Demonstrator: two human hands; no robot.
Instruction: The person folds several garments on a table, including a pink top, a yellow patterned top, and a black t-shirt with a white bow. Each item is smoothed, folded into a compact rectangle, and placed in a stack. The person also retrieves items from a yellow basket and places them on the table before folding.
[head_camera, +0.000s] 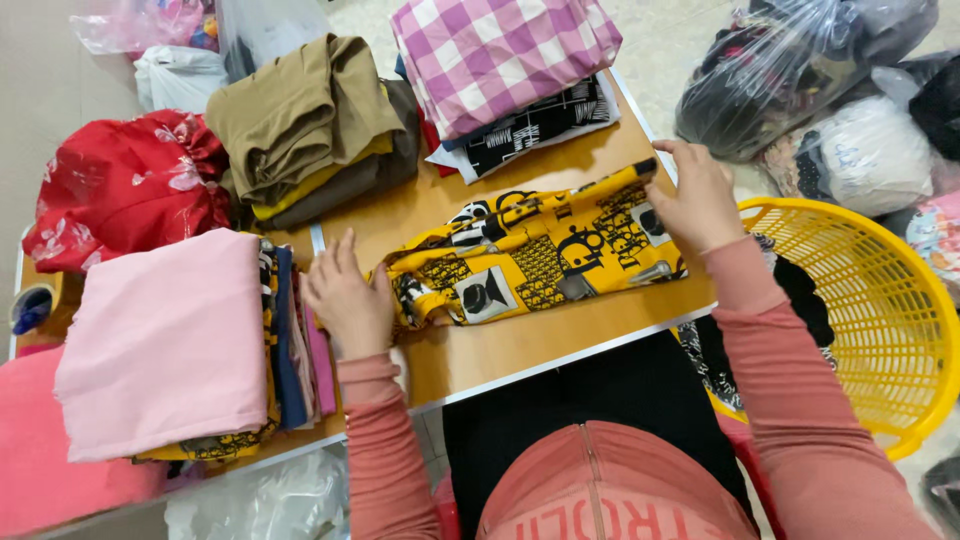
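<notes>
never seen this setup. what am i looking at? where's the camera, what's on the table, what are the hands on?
No machine here: a person works with bare hands. The single picture comes from a camera on their head, looking down. The left hand and right hand press flat on the two ends of a folded yellow-and-black printed cloth on a wooden table. Neither hand grips anything. Around it lie folded stacks: pink, olive-brown, pink checked. A yellow basket stands at the right.
</notes>
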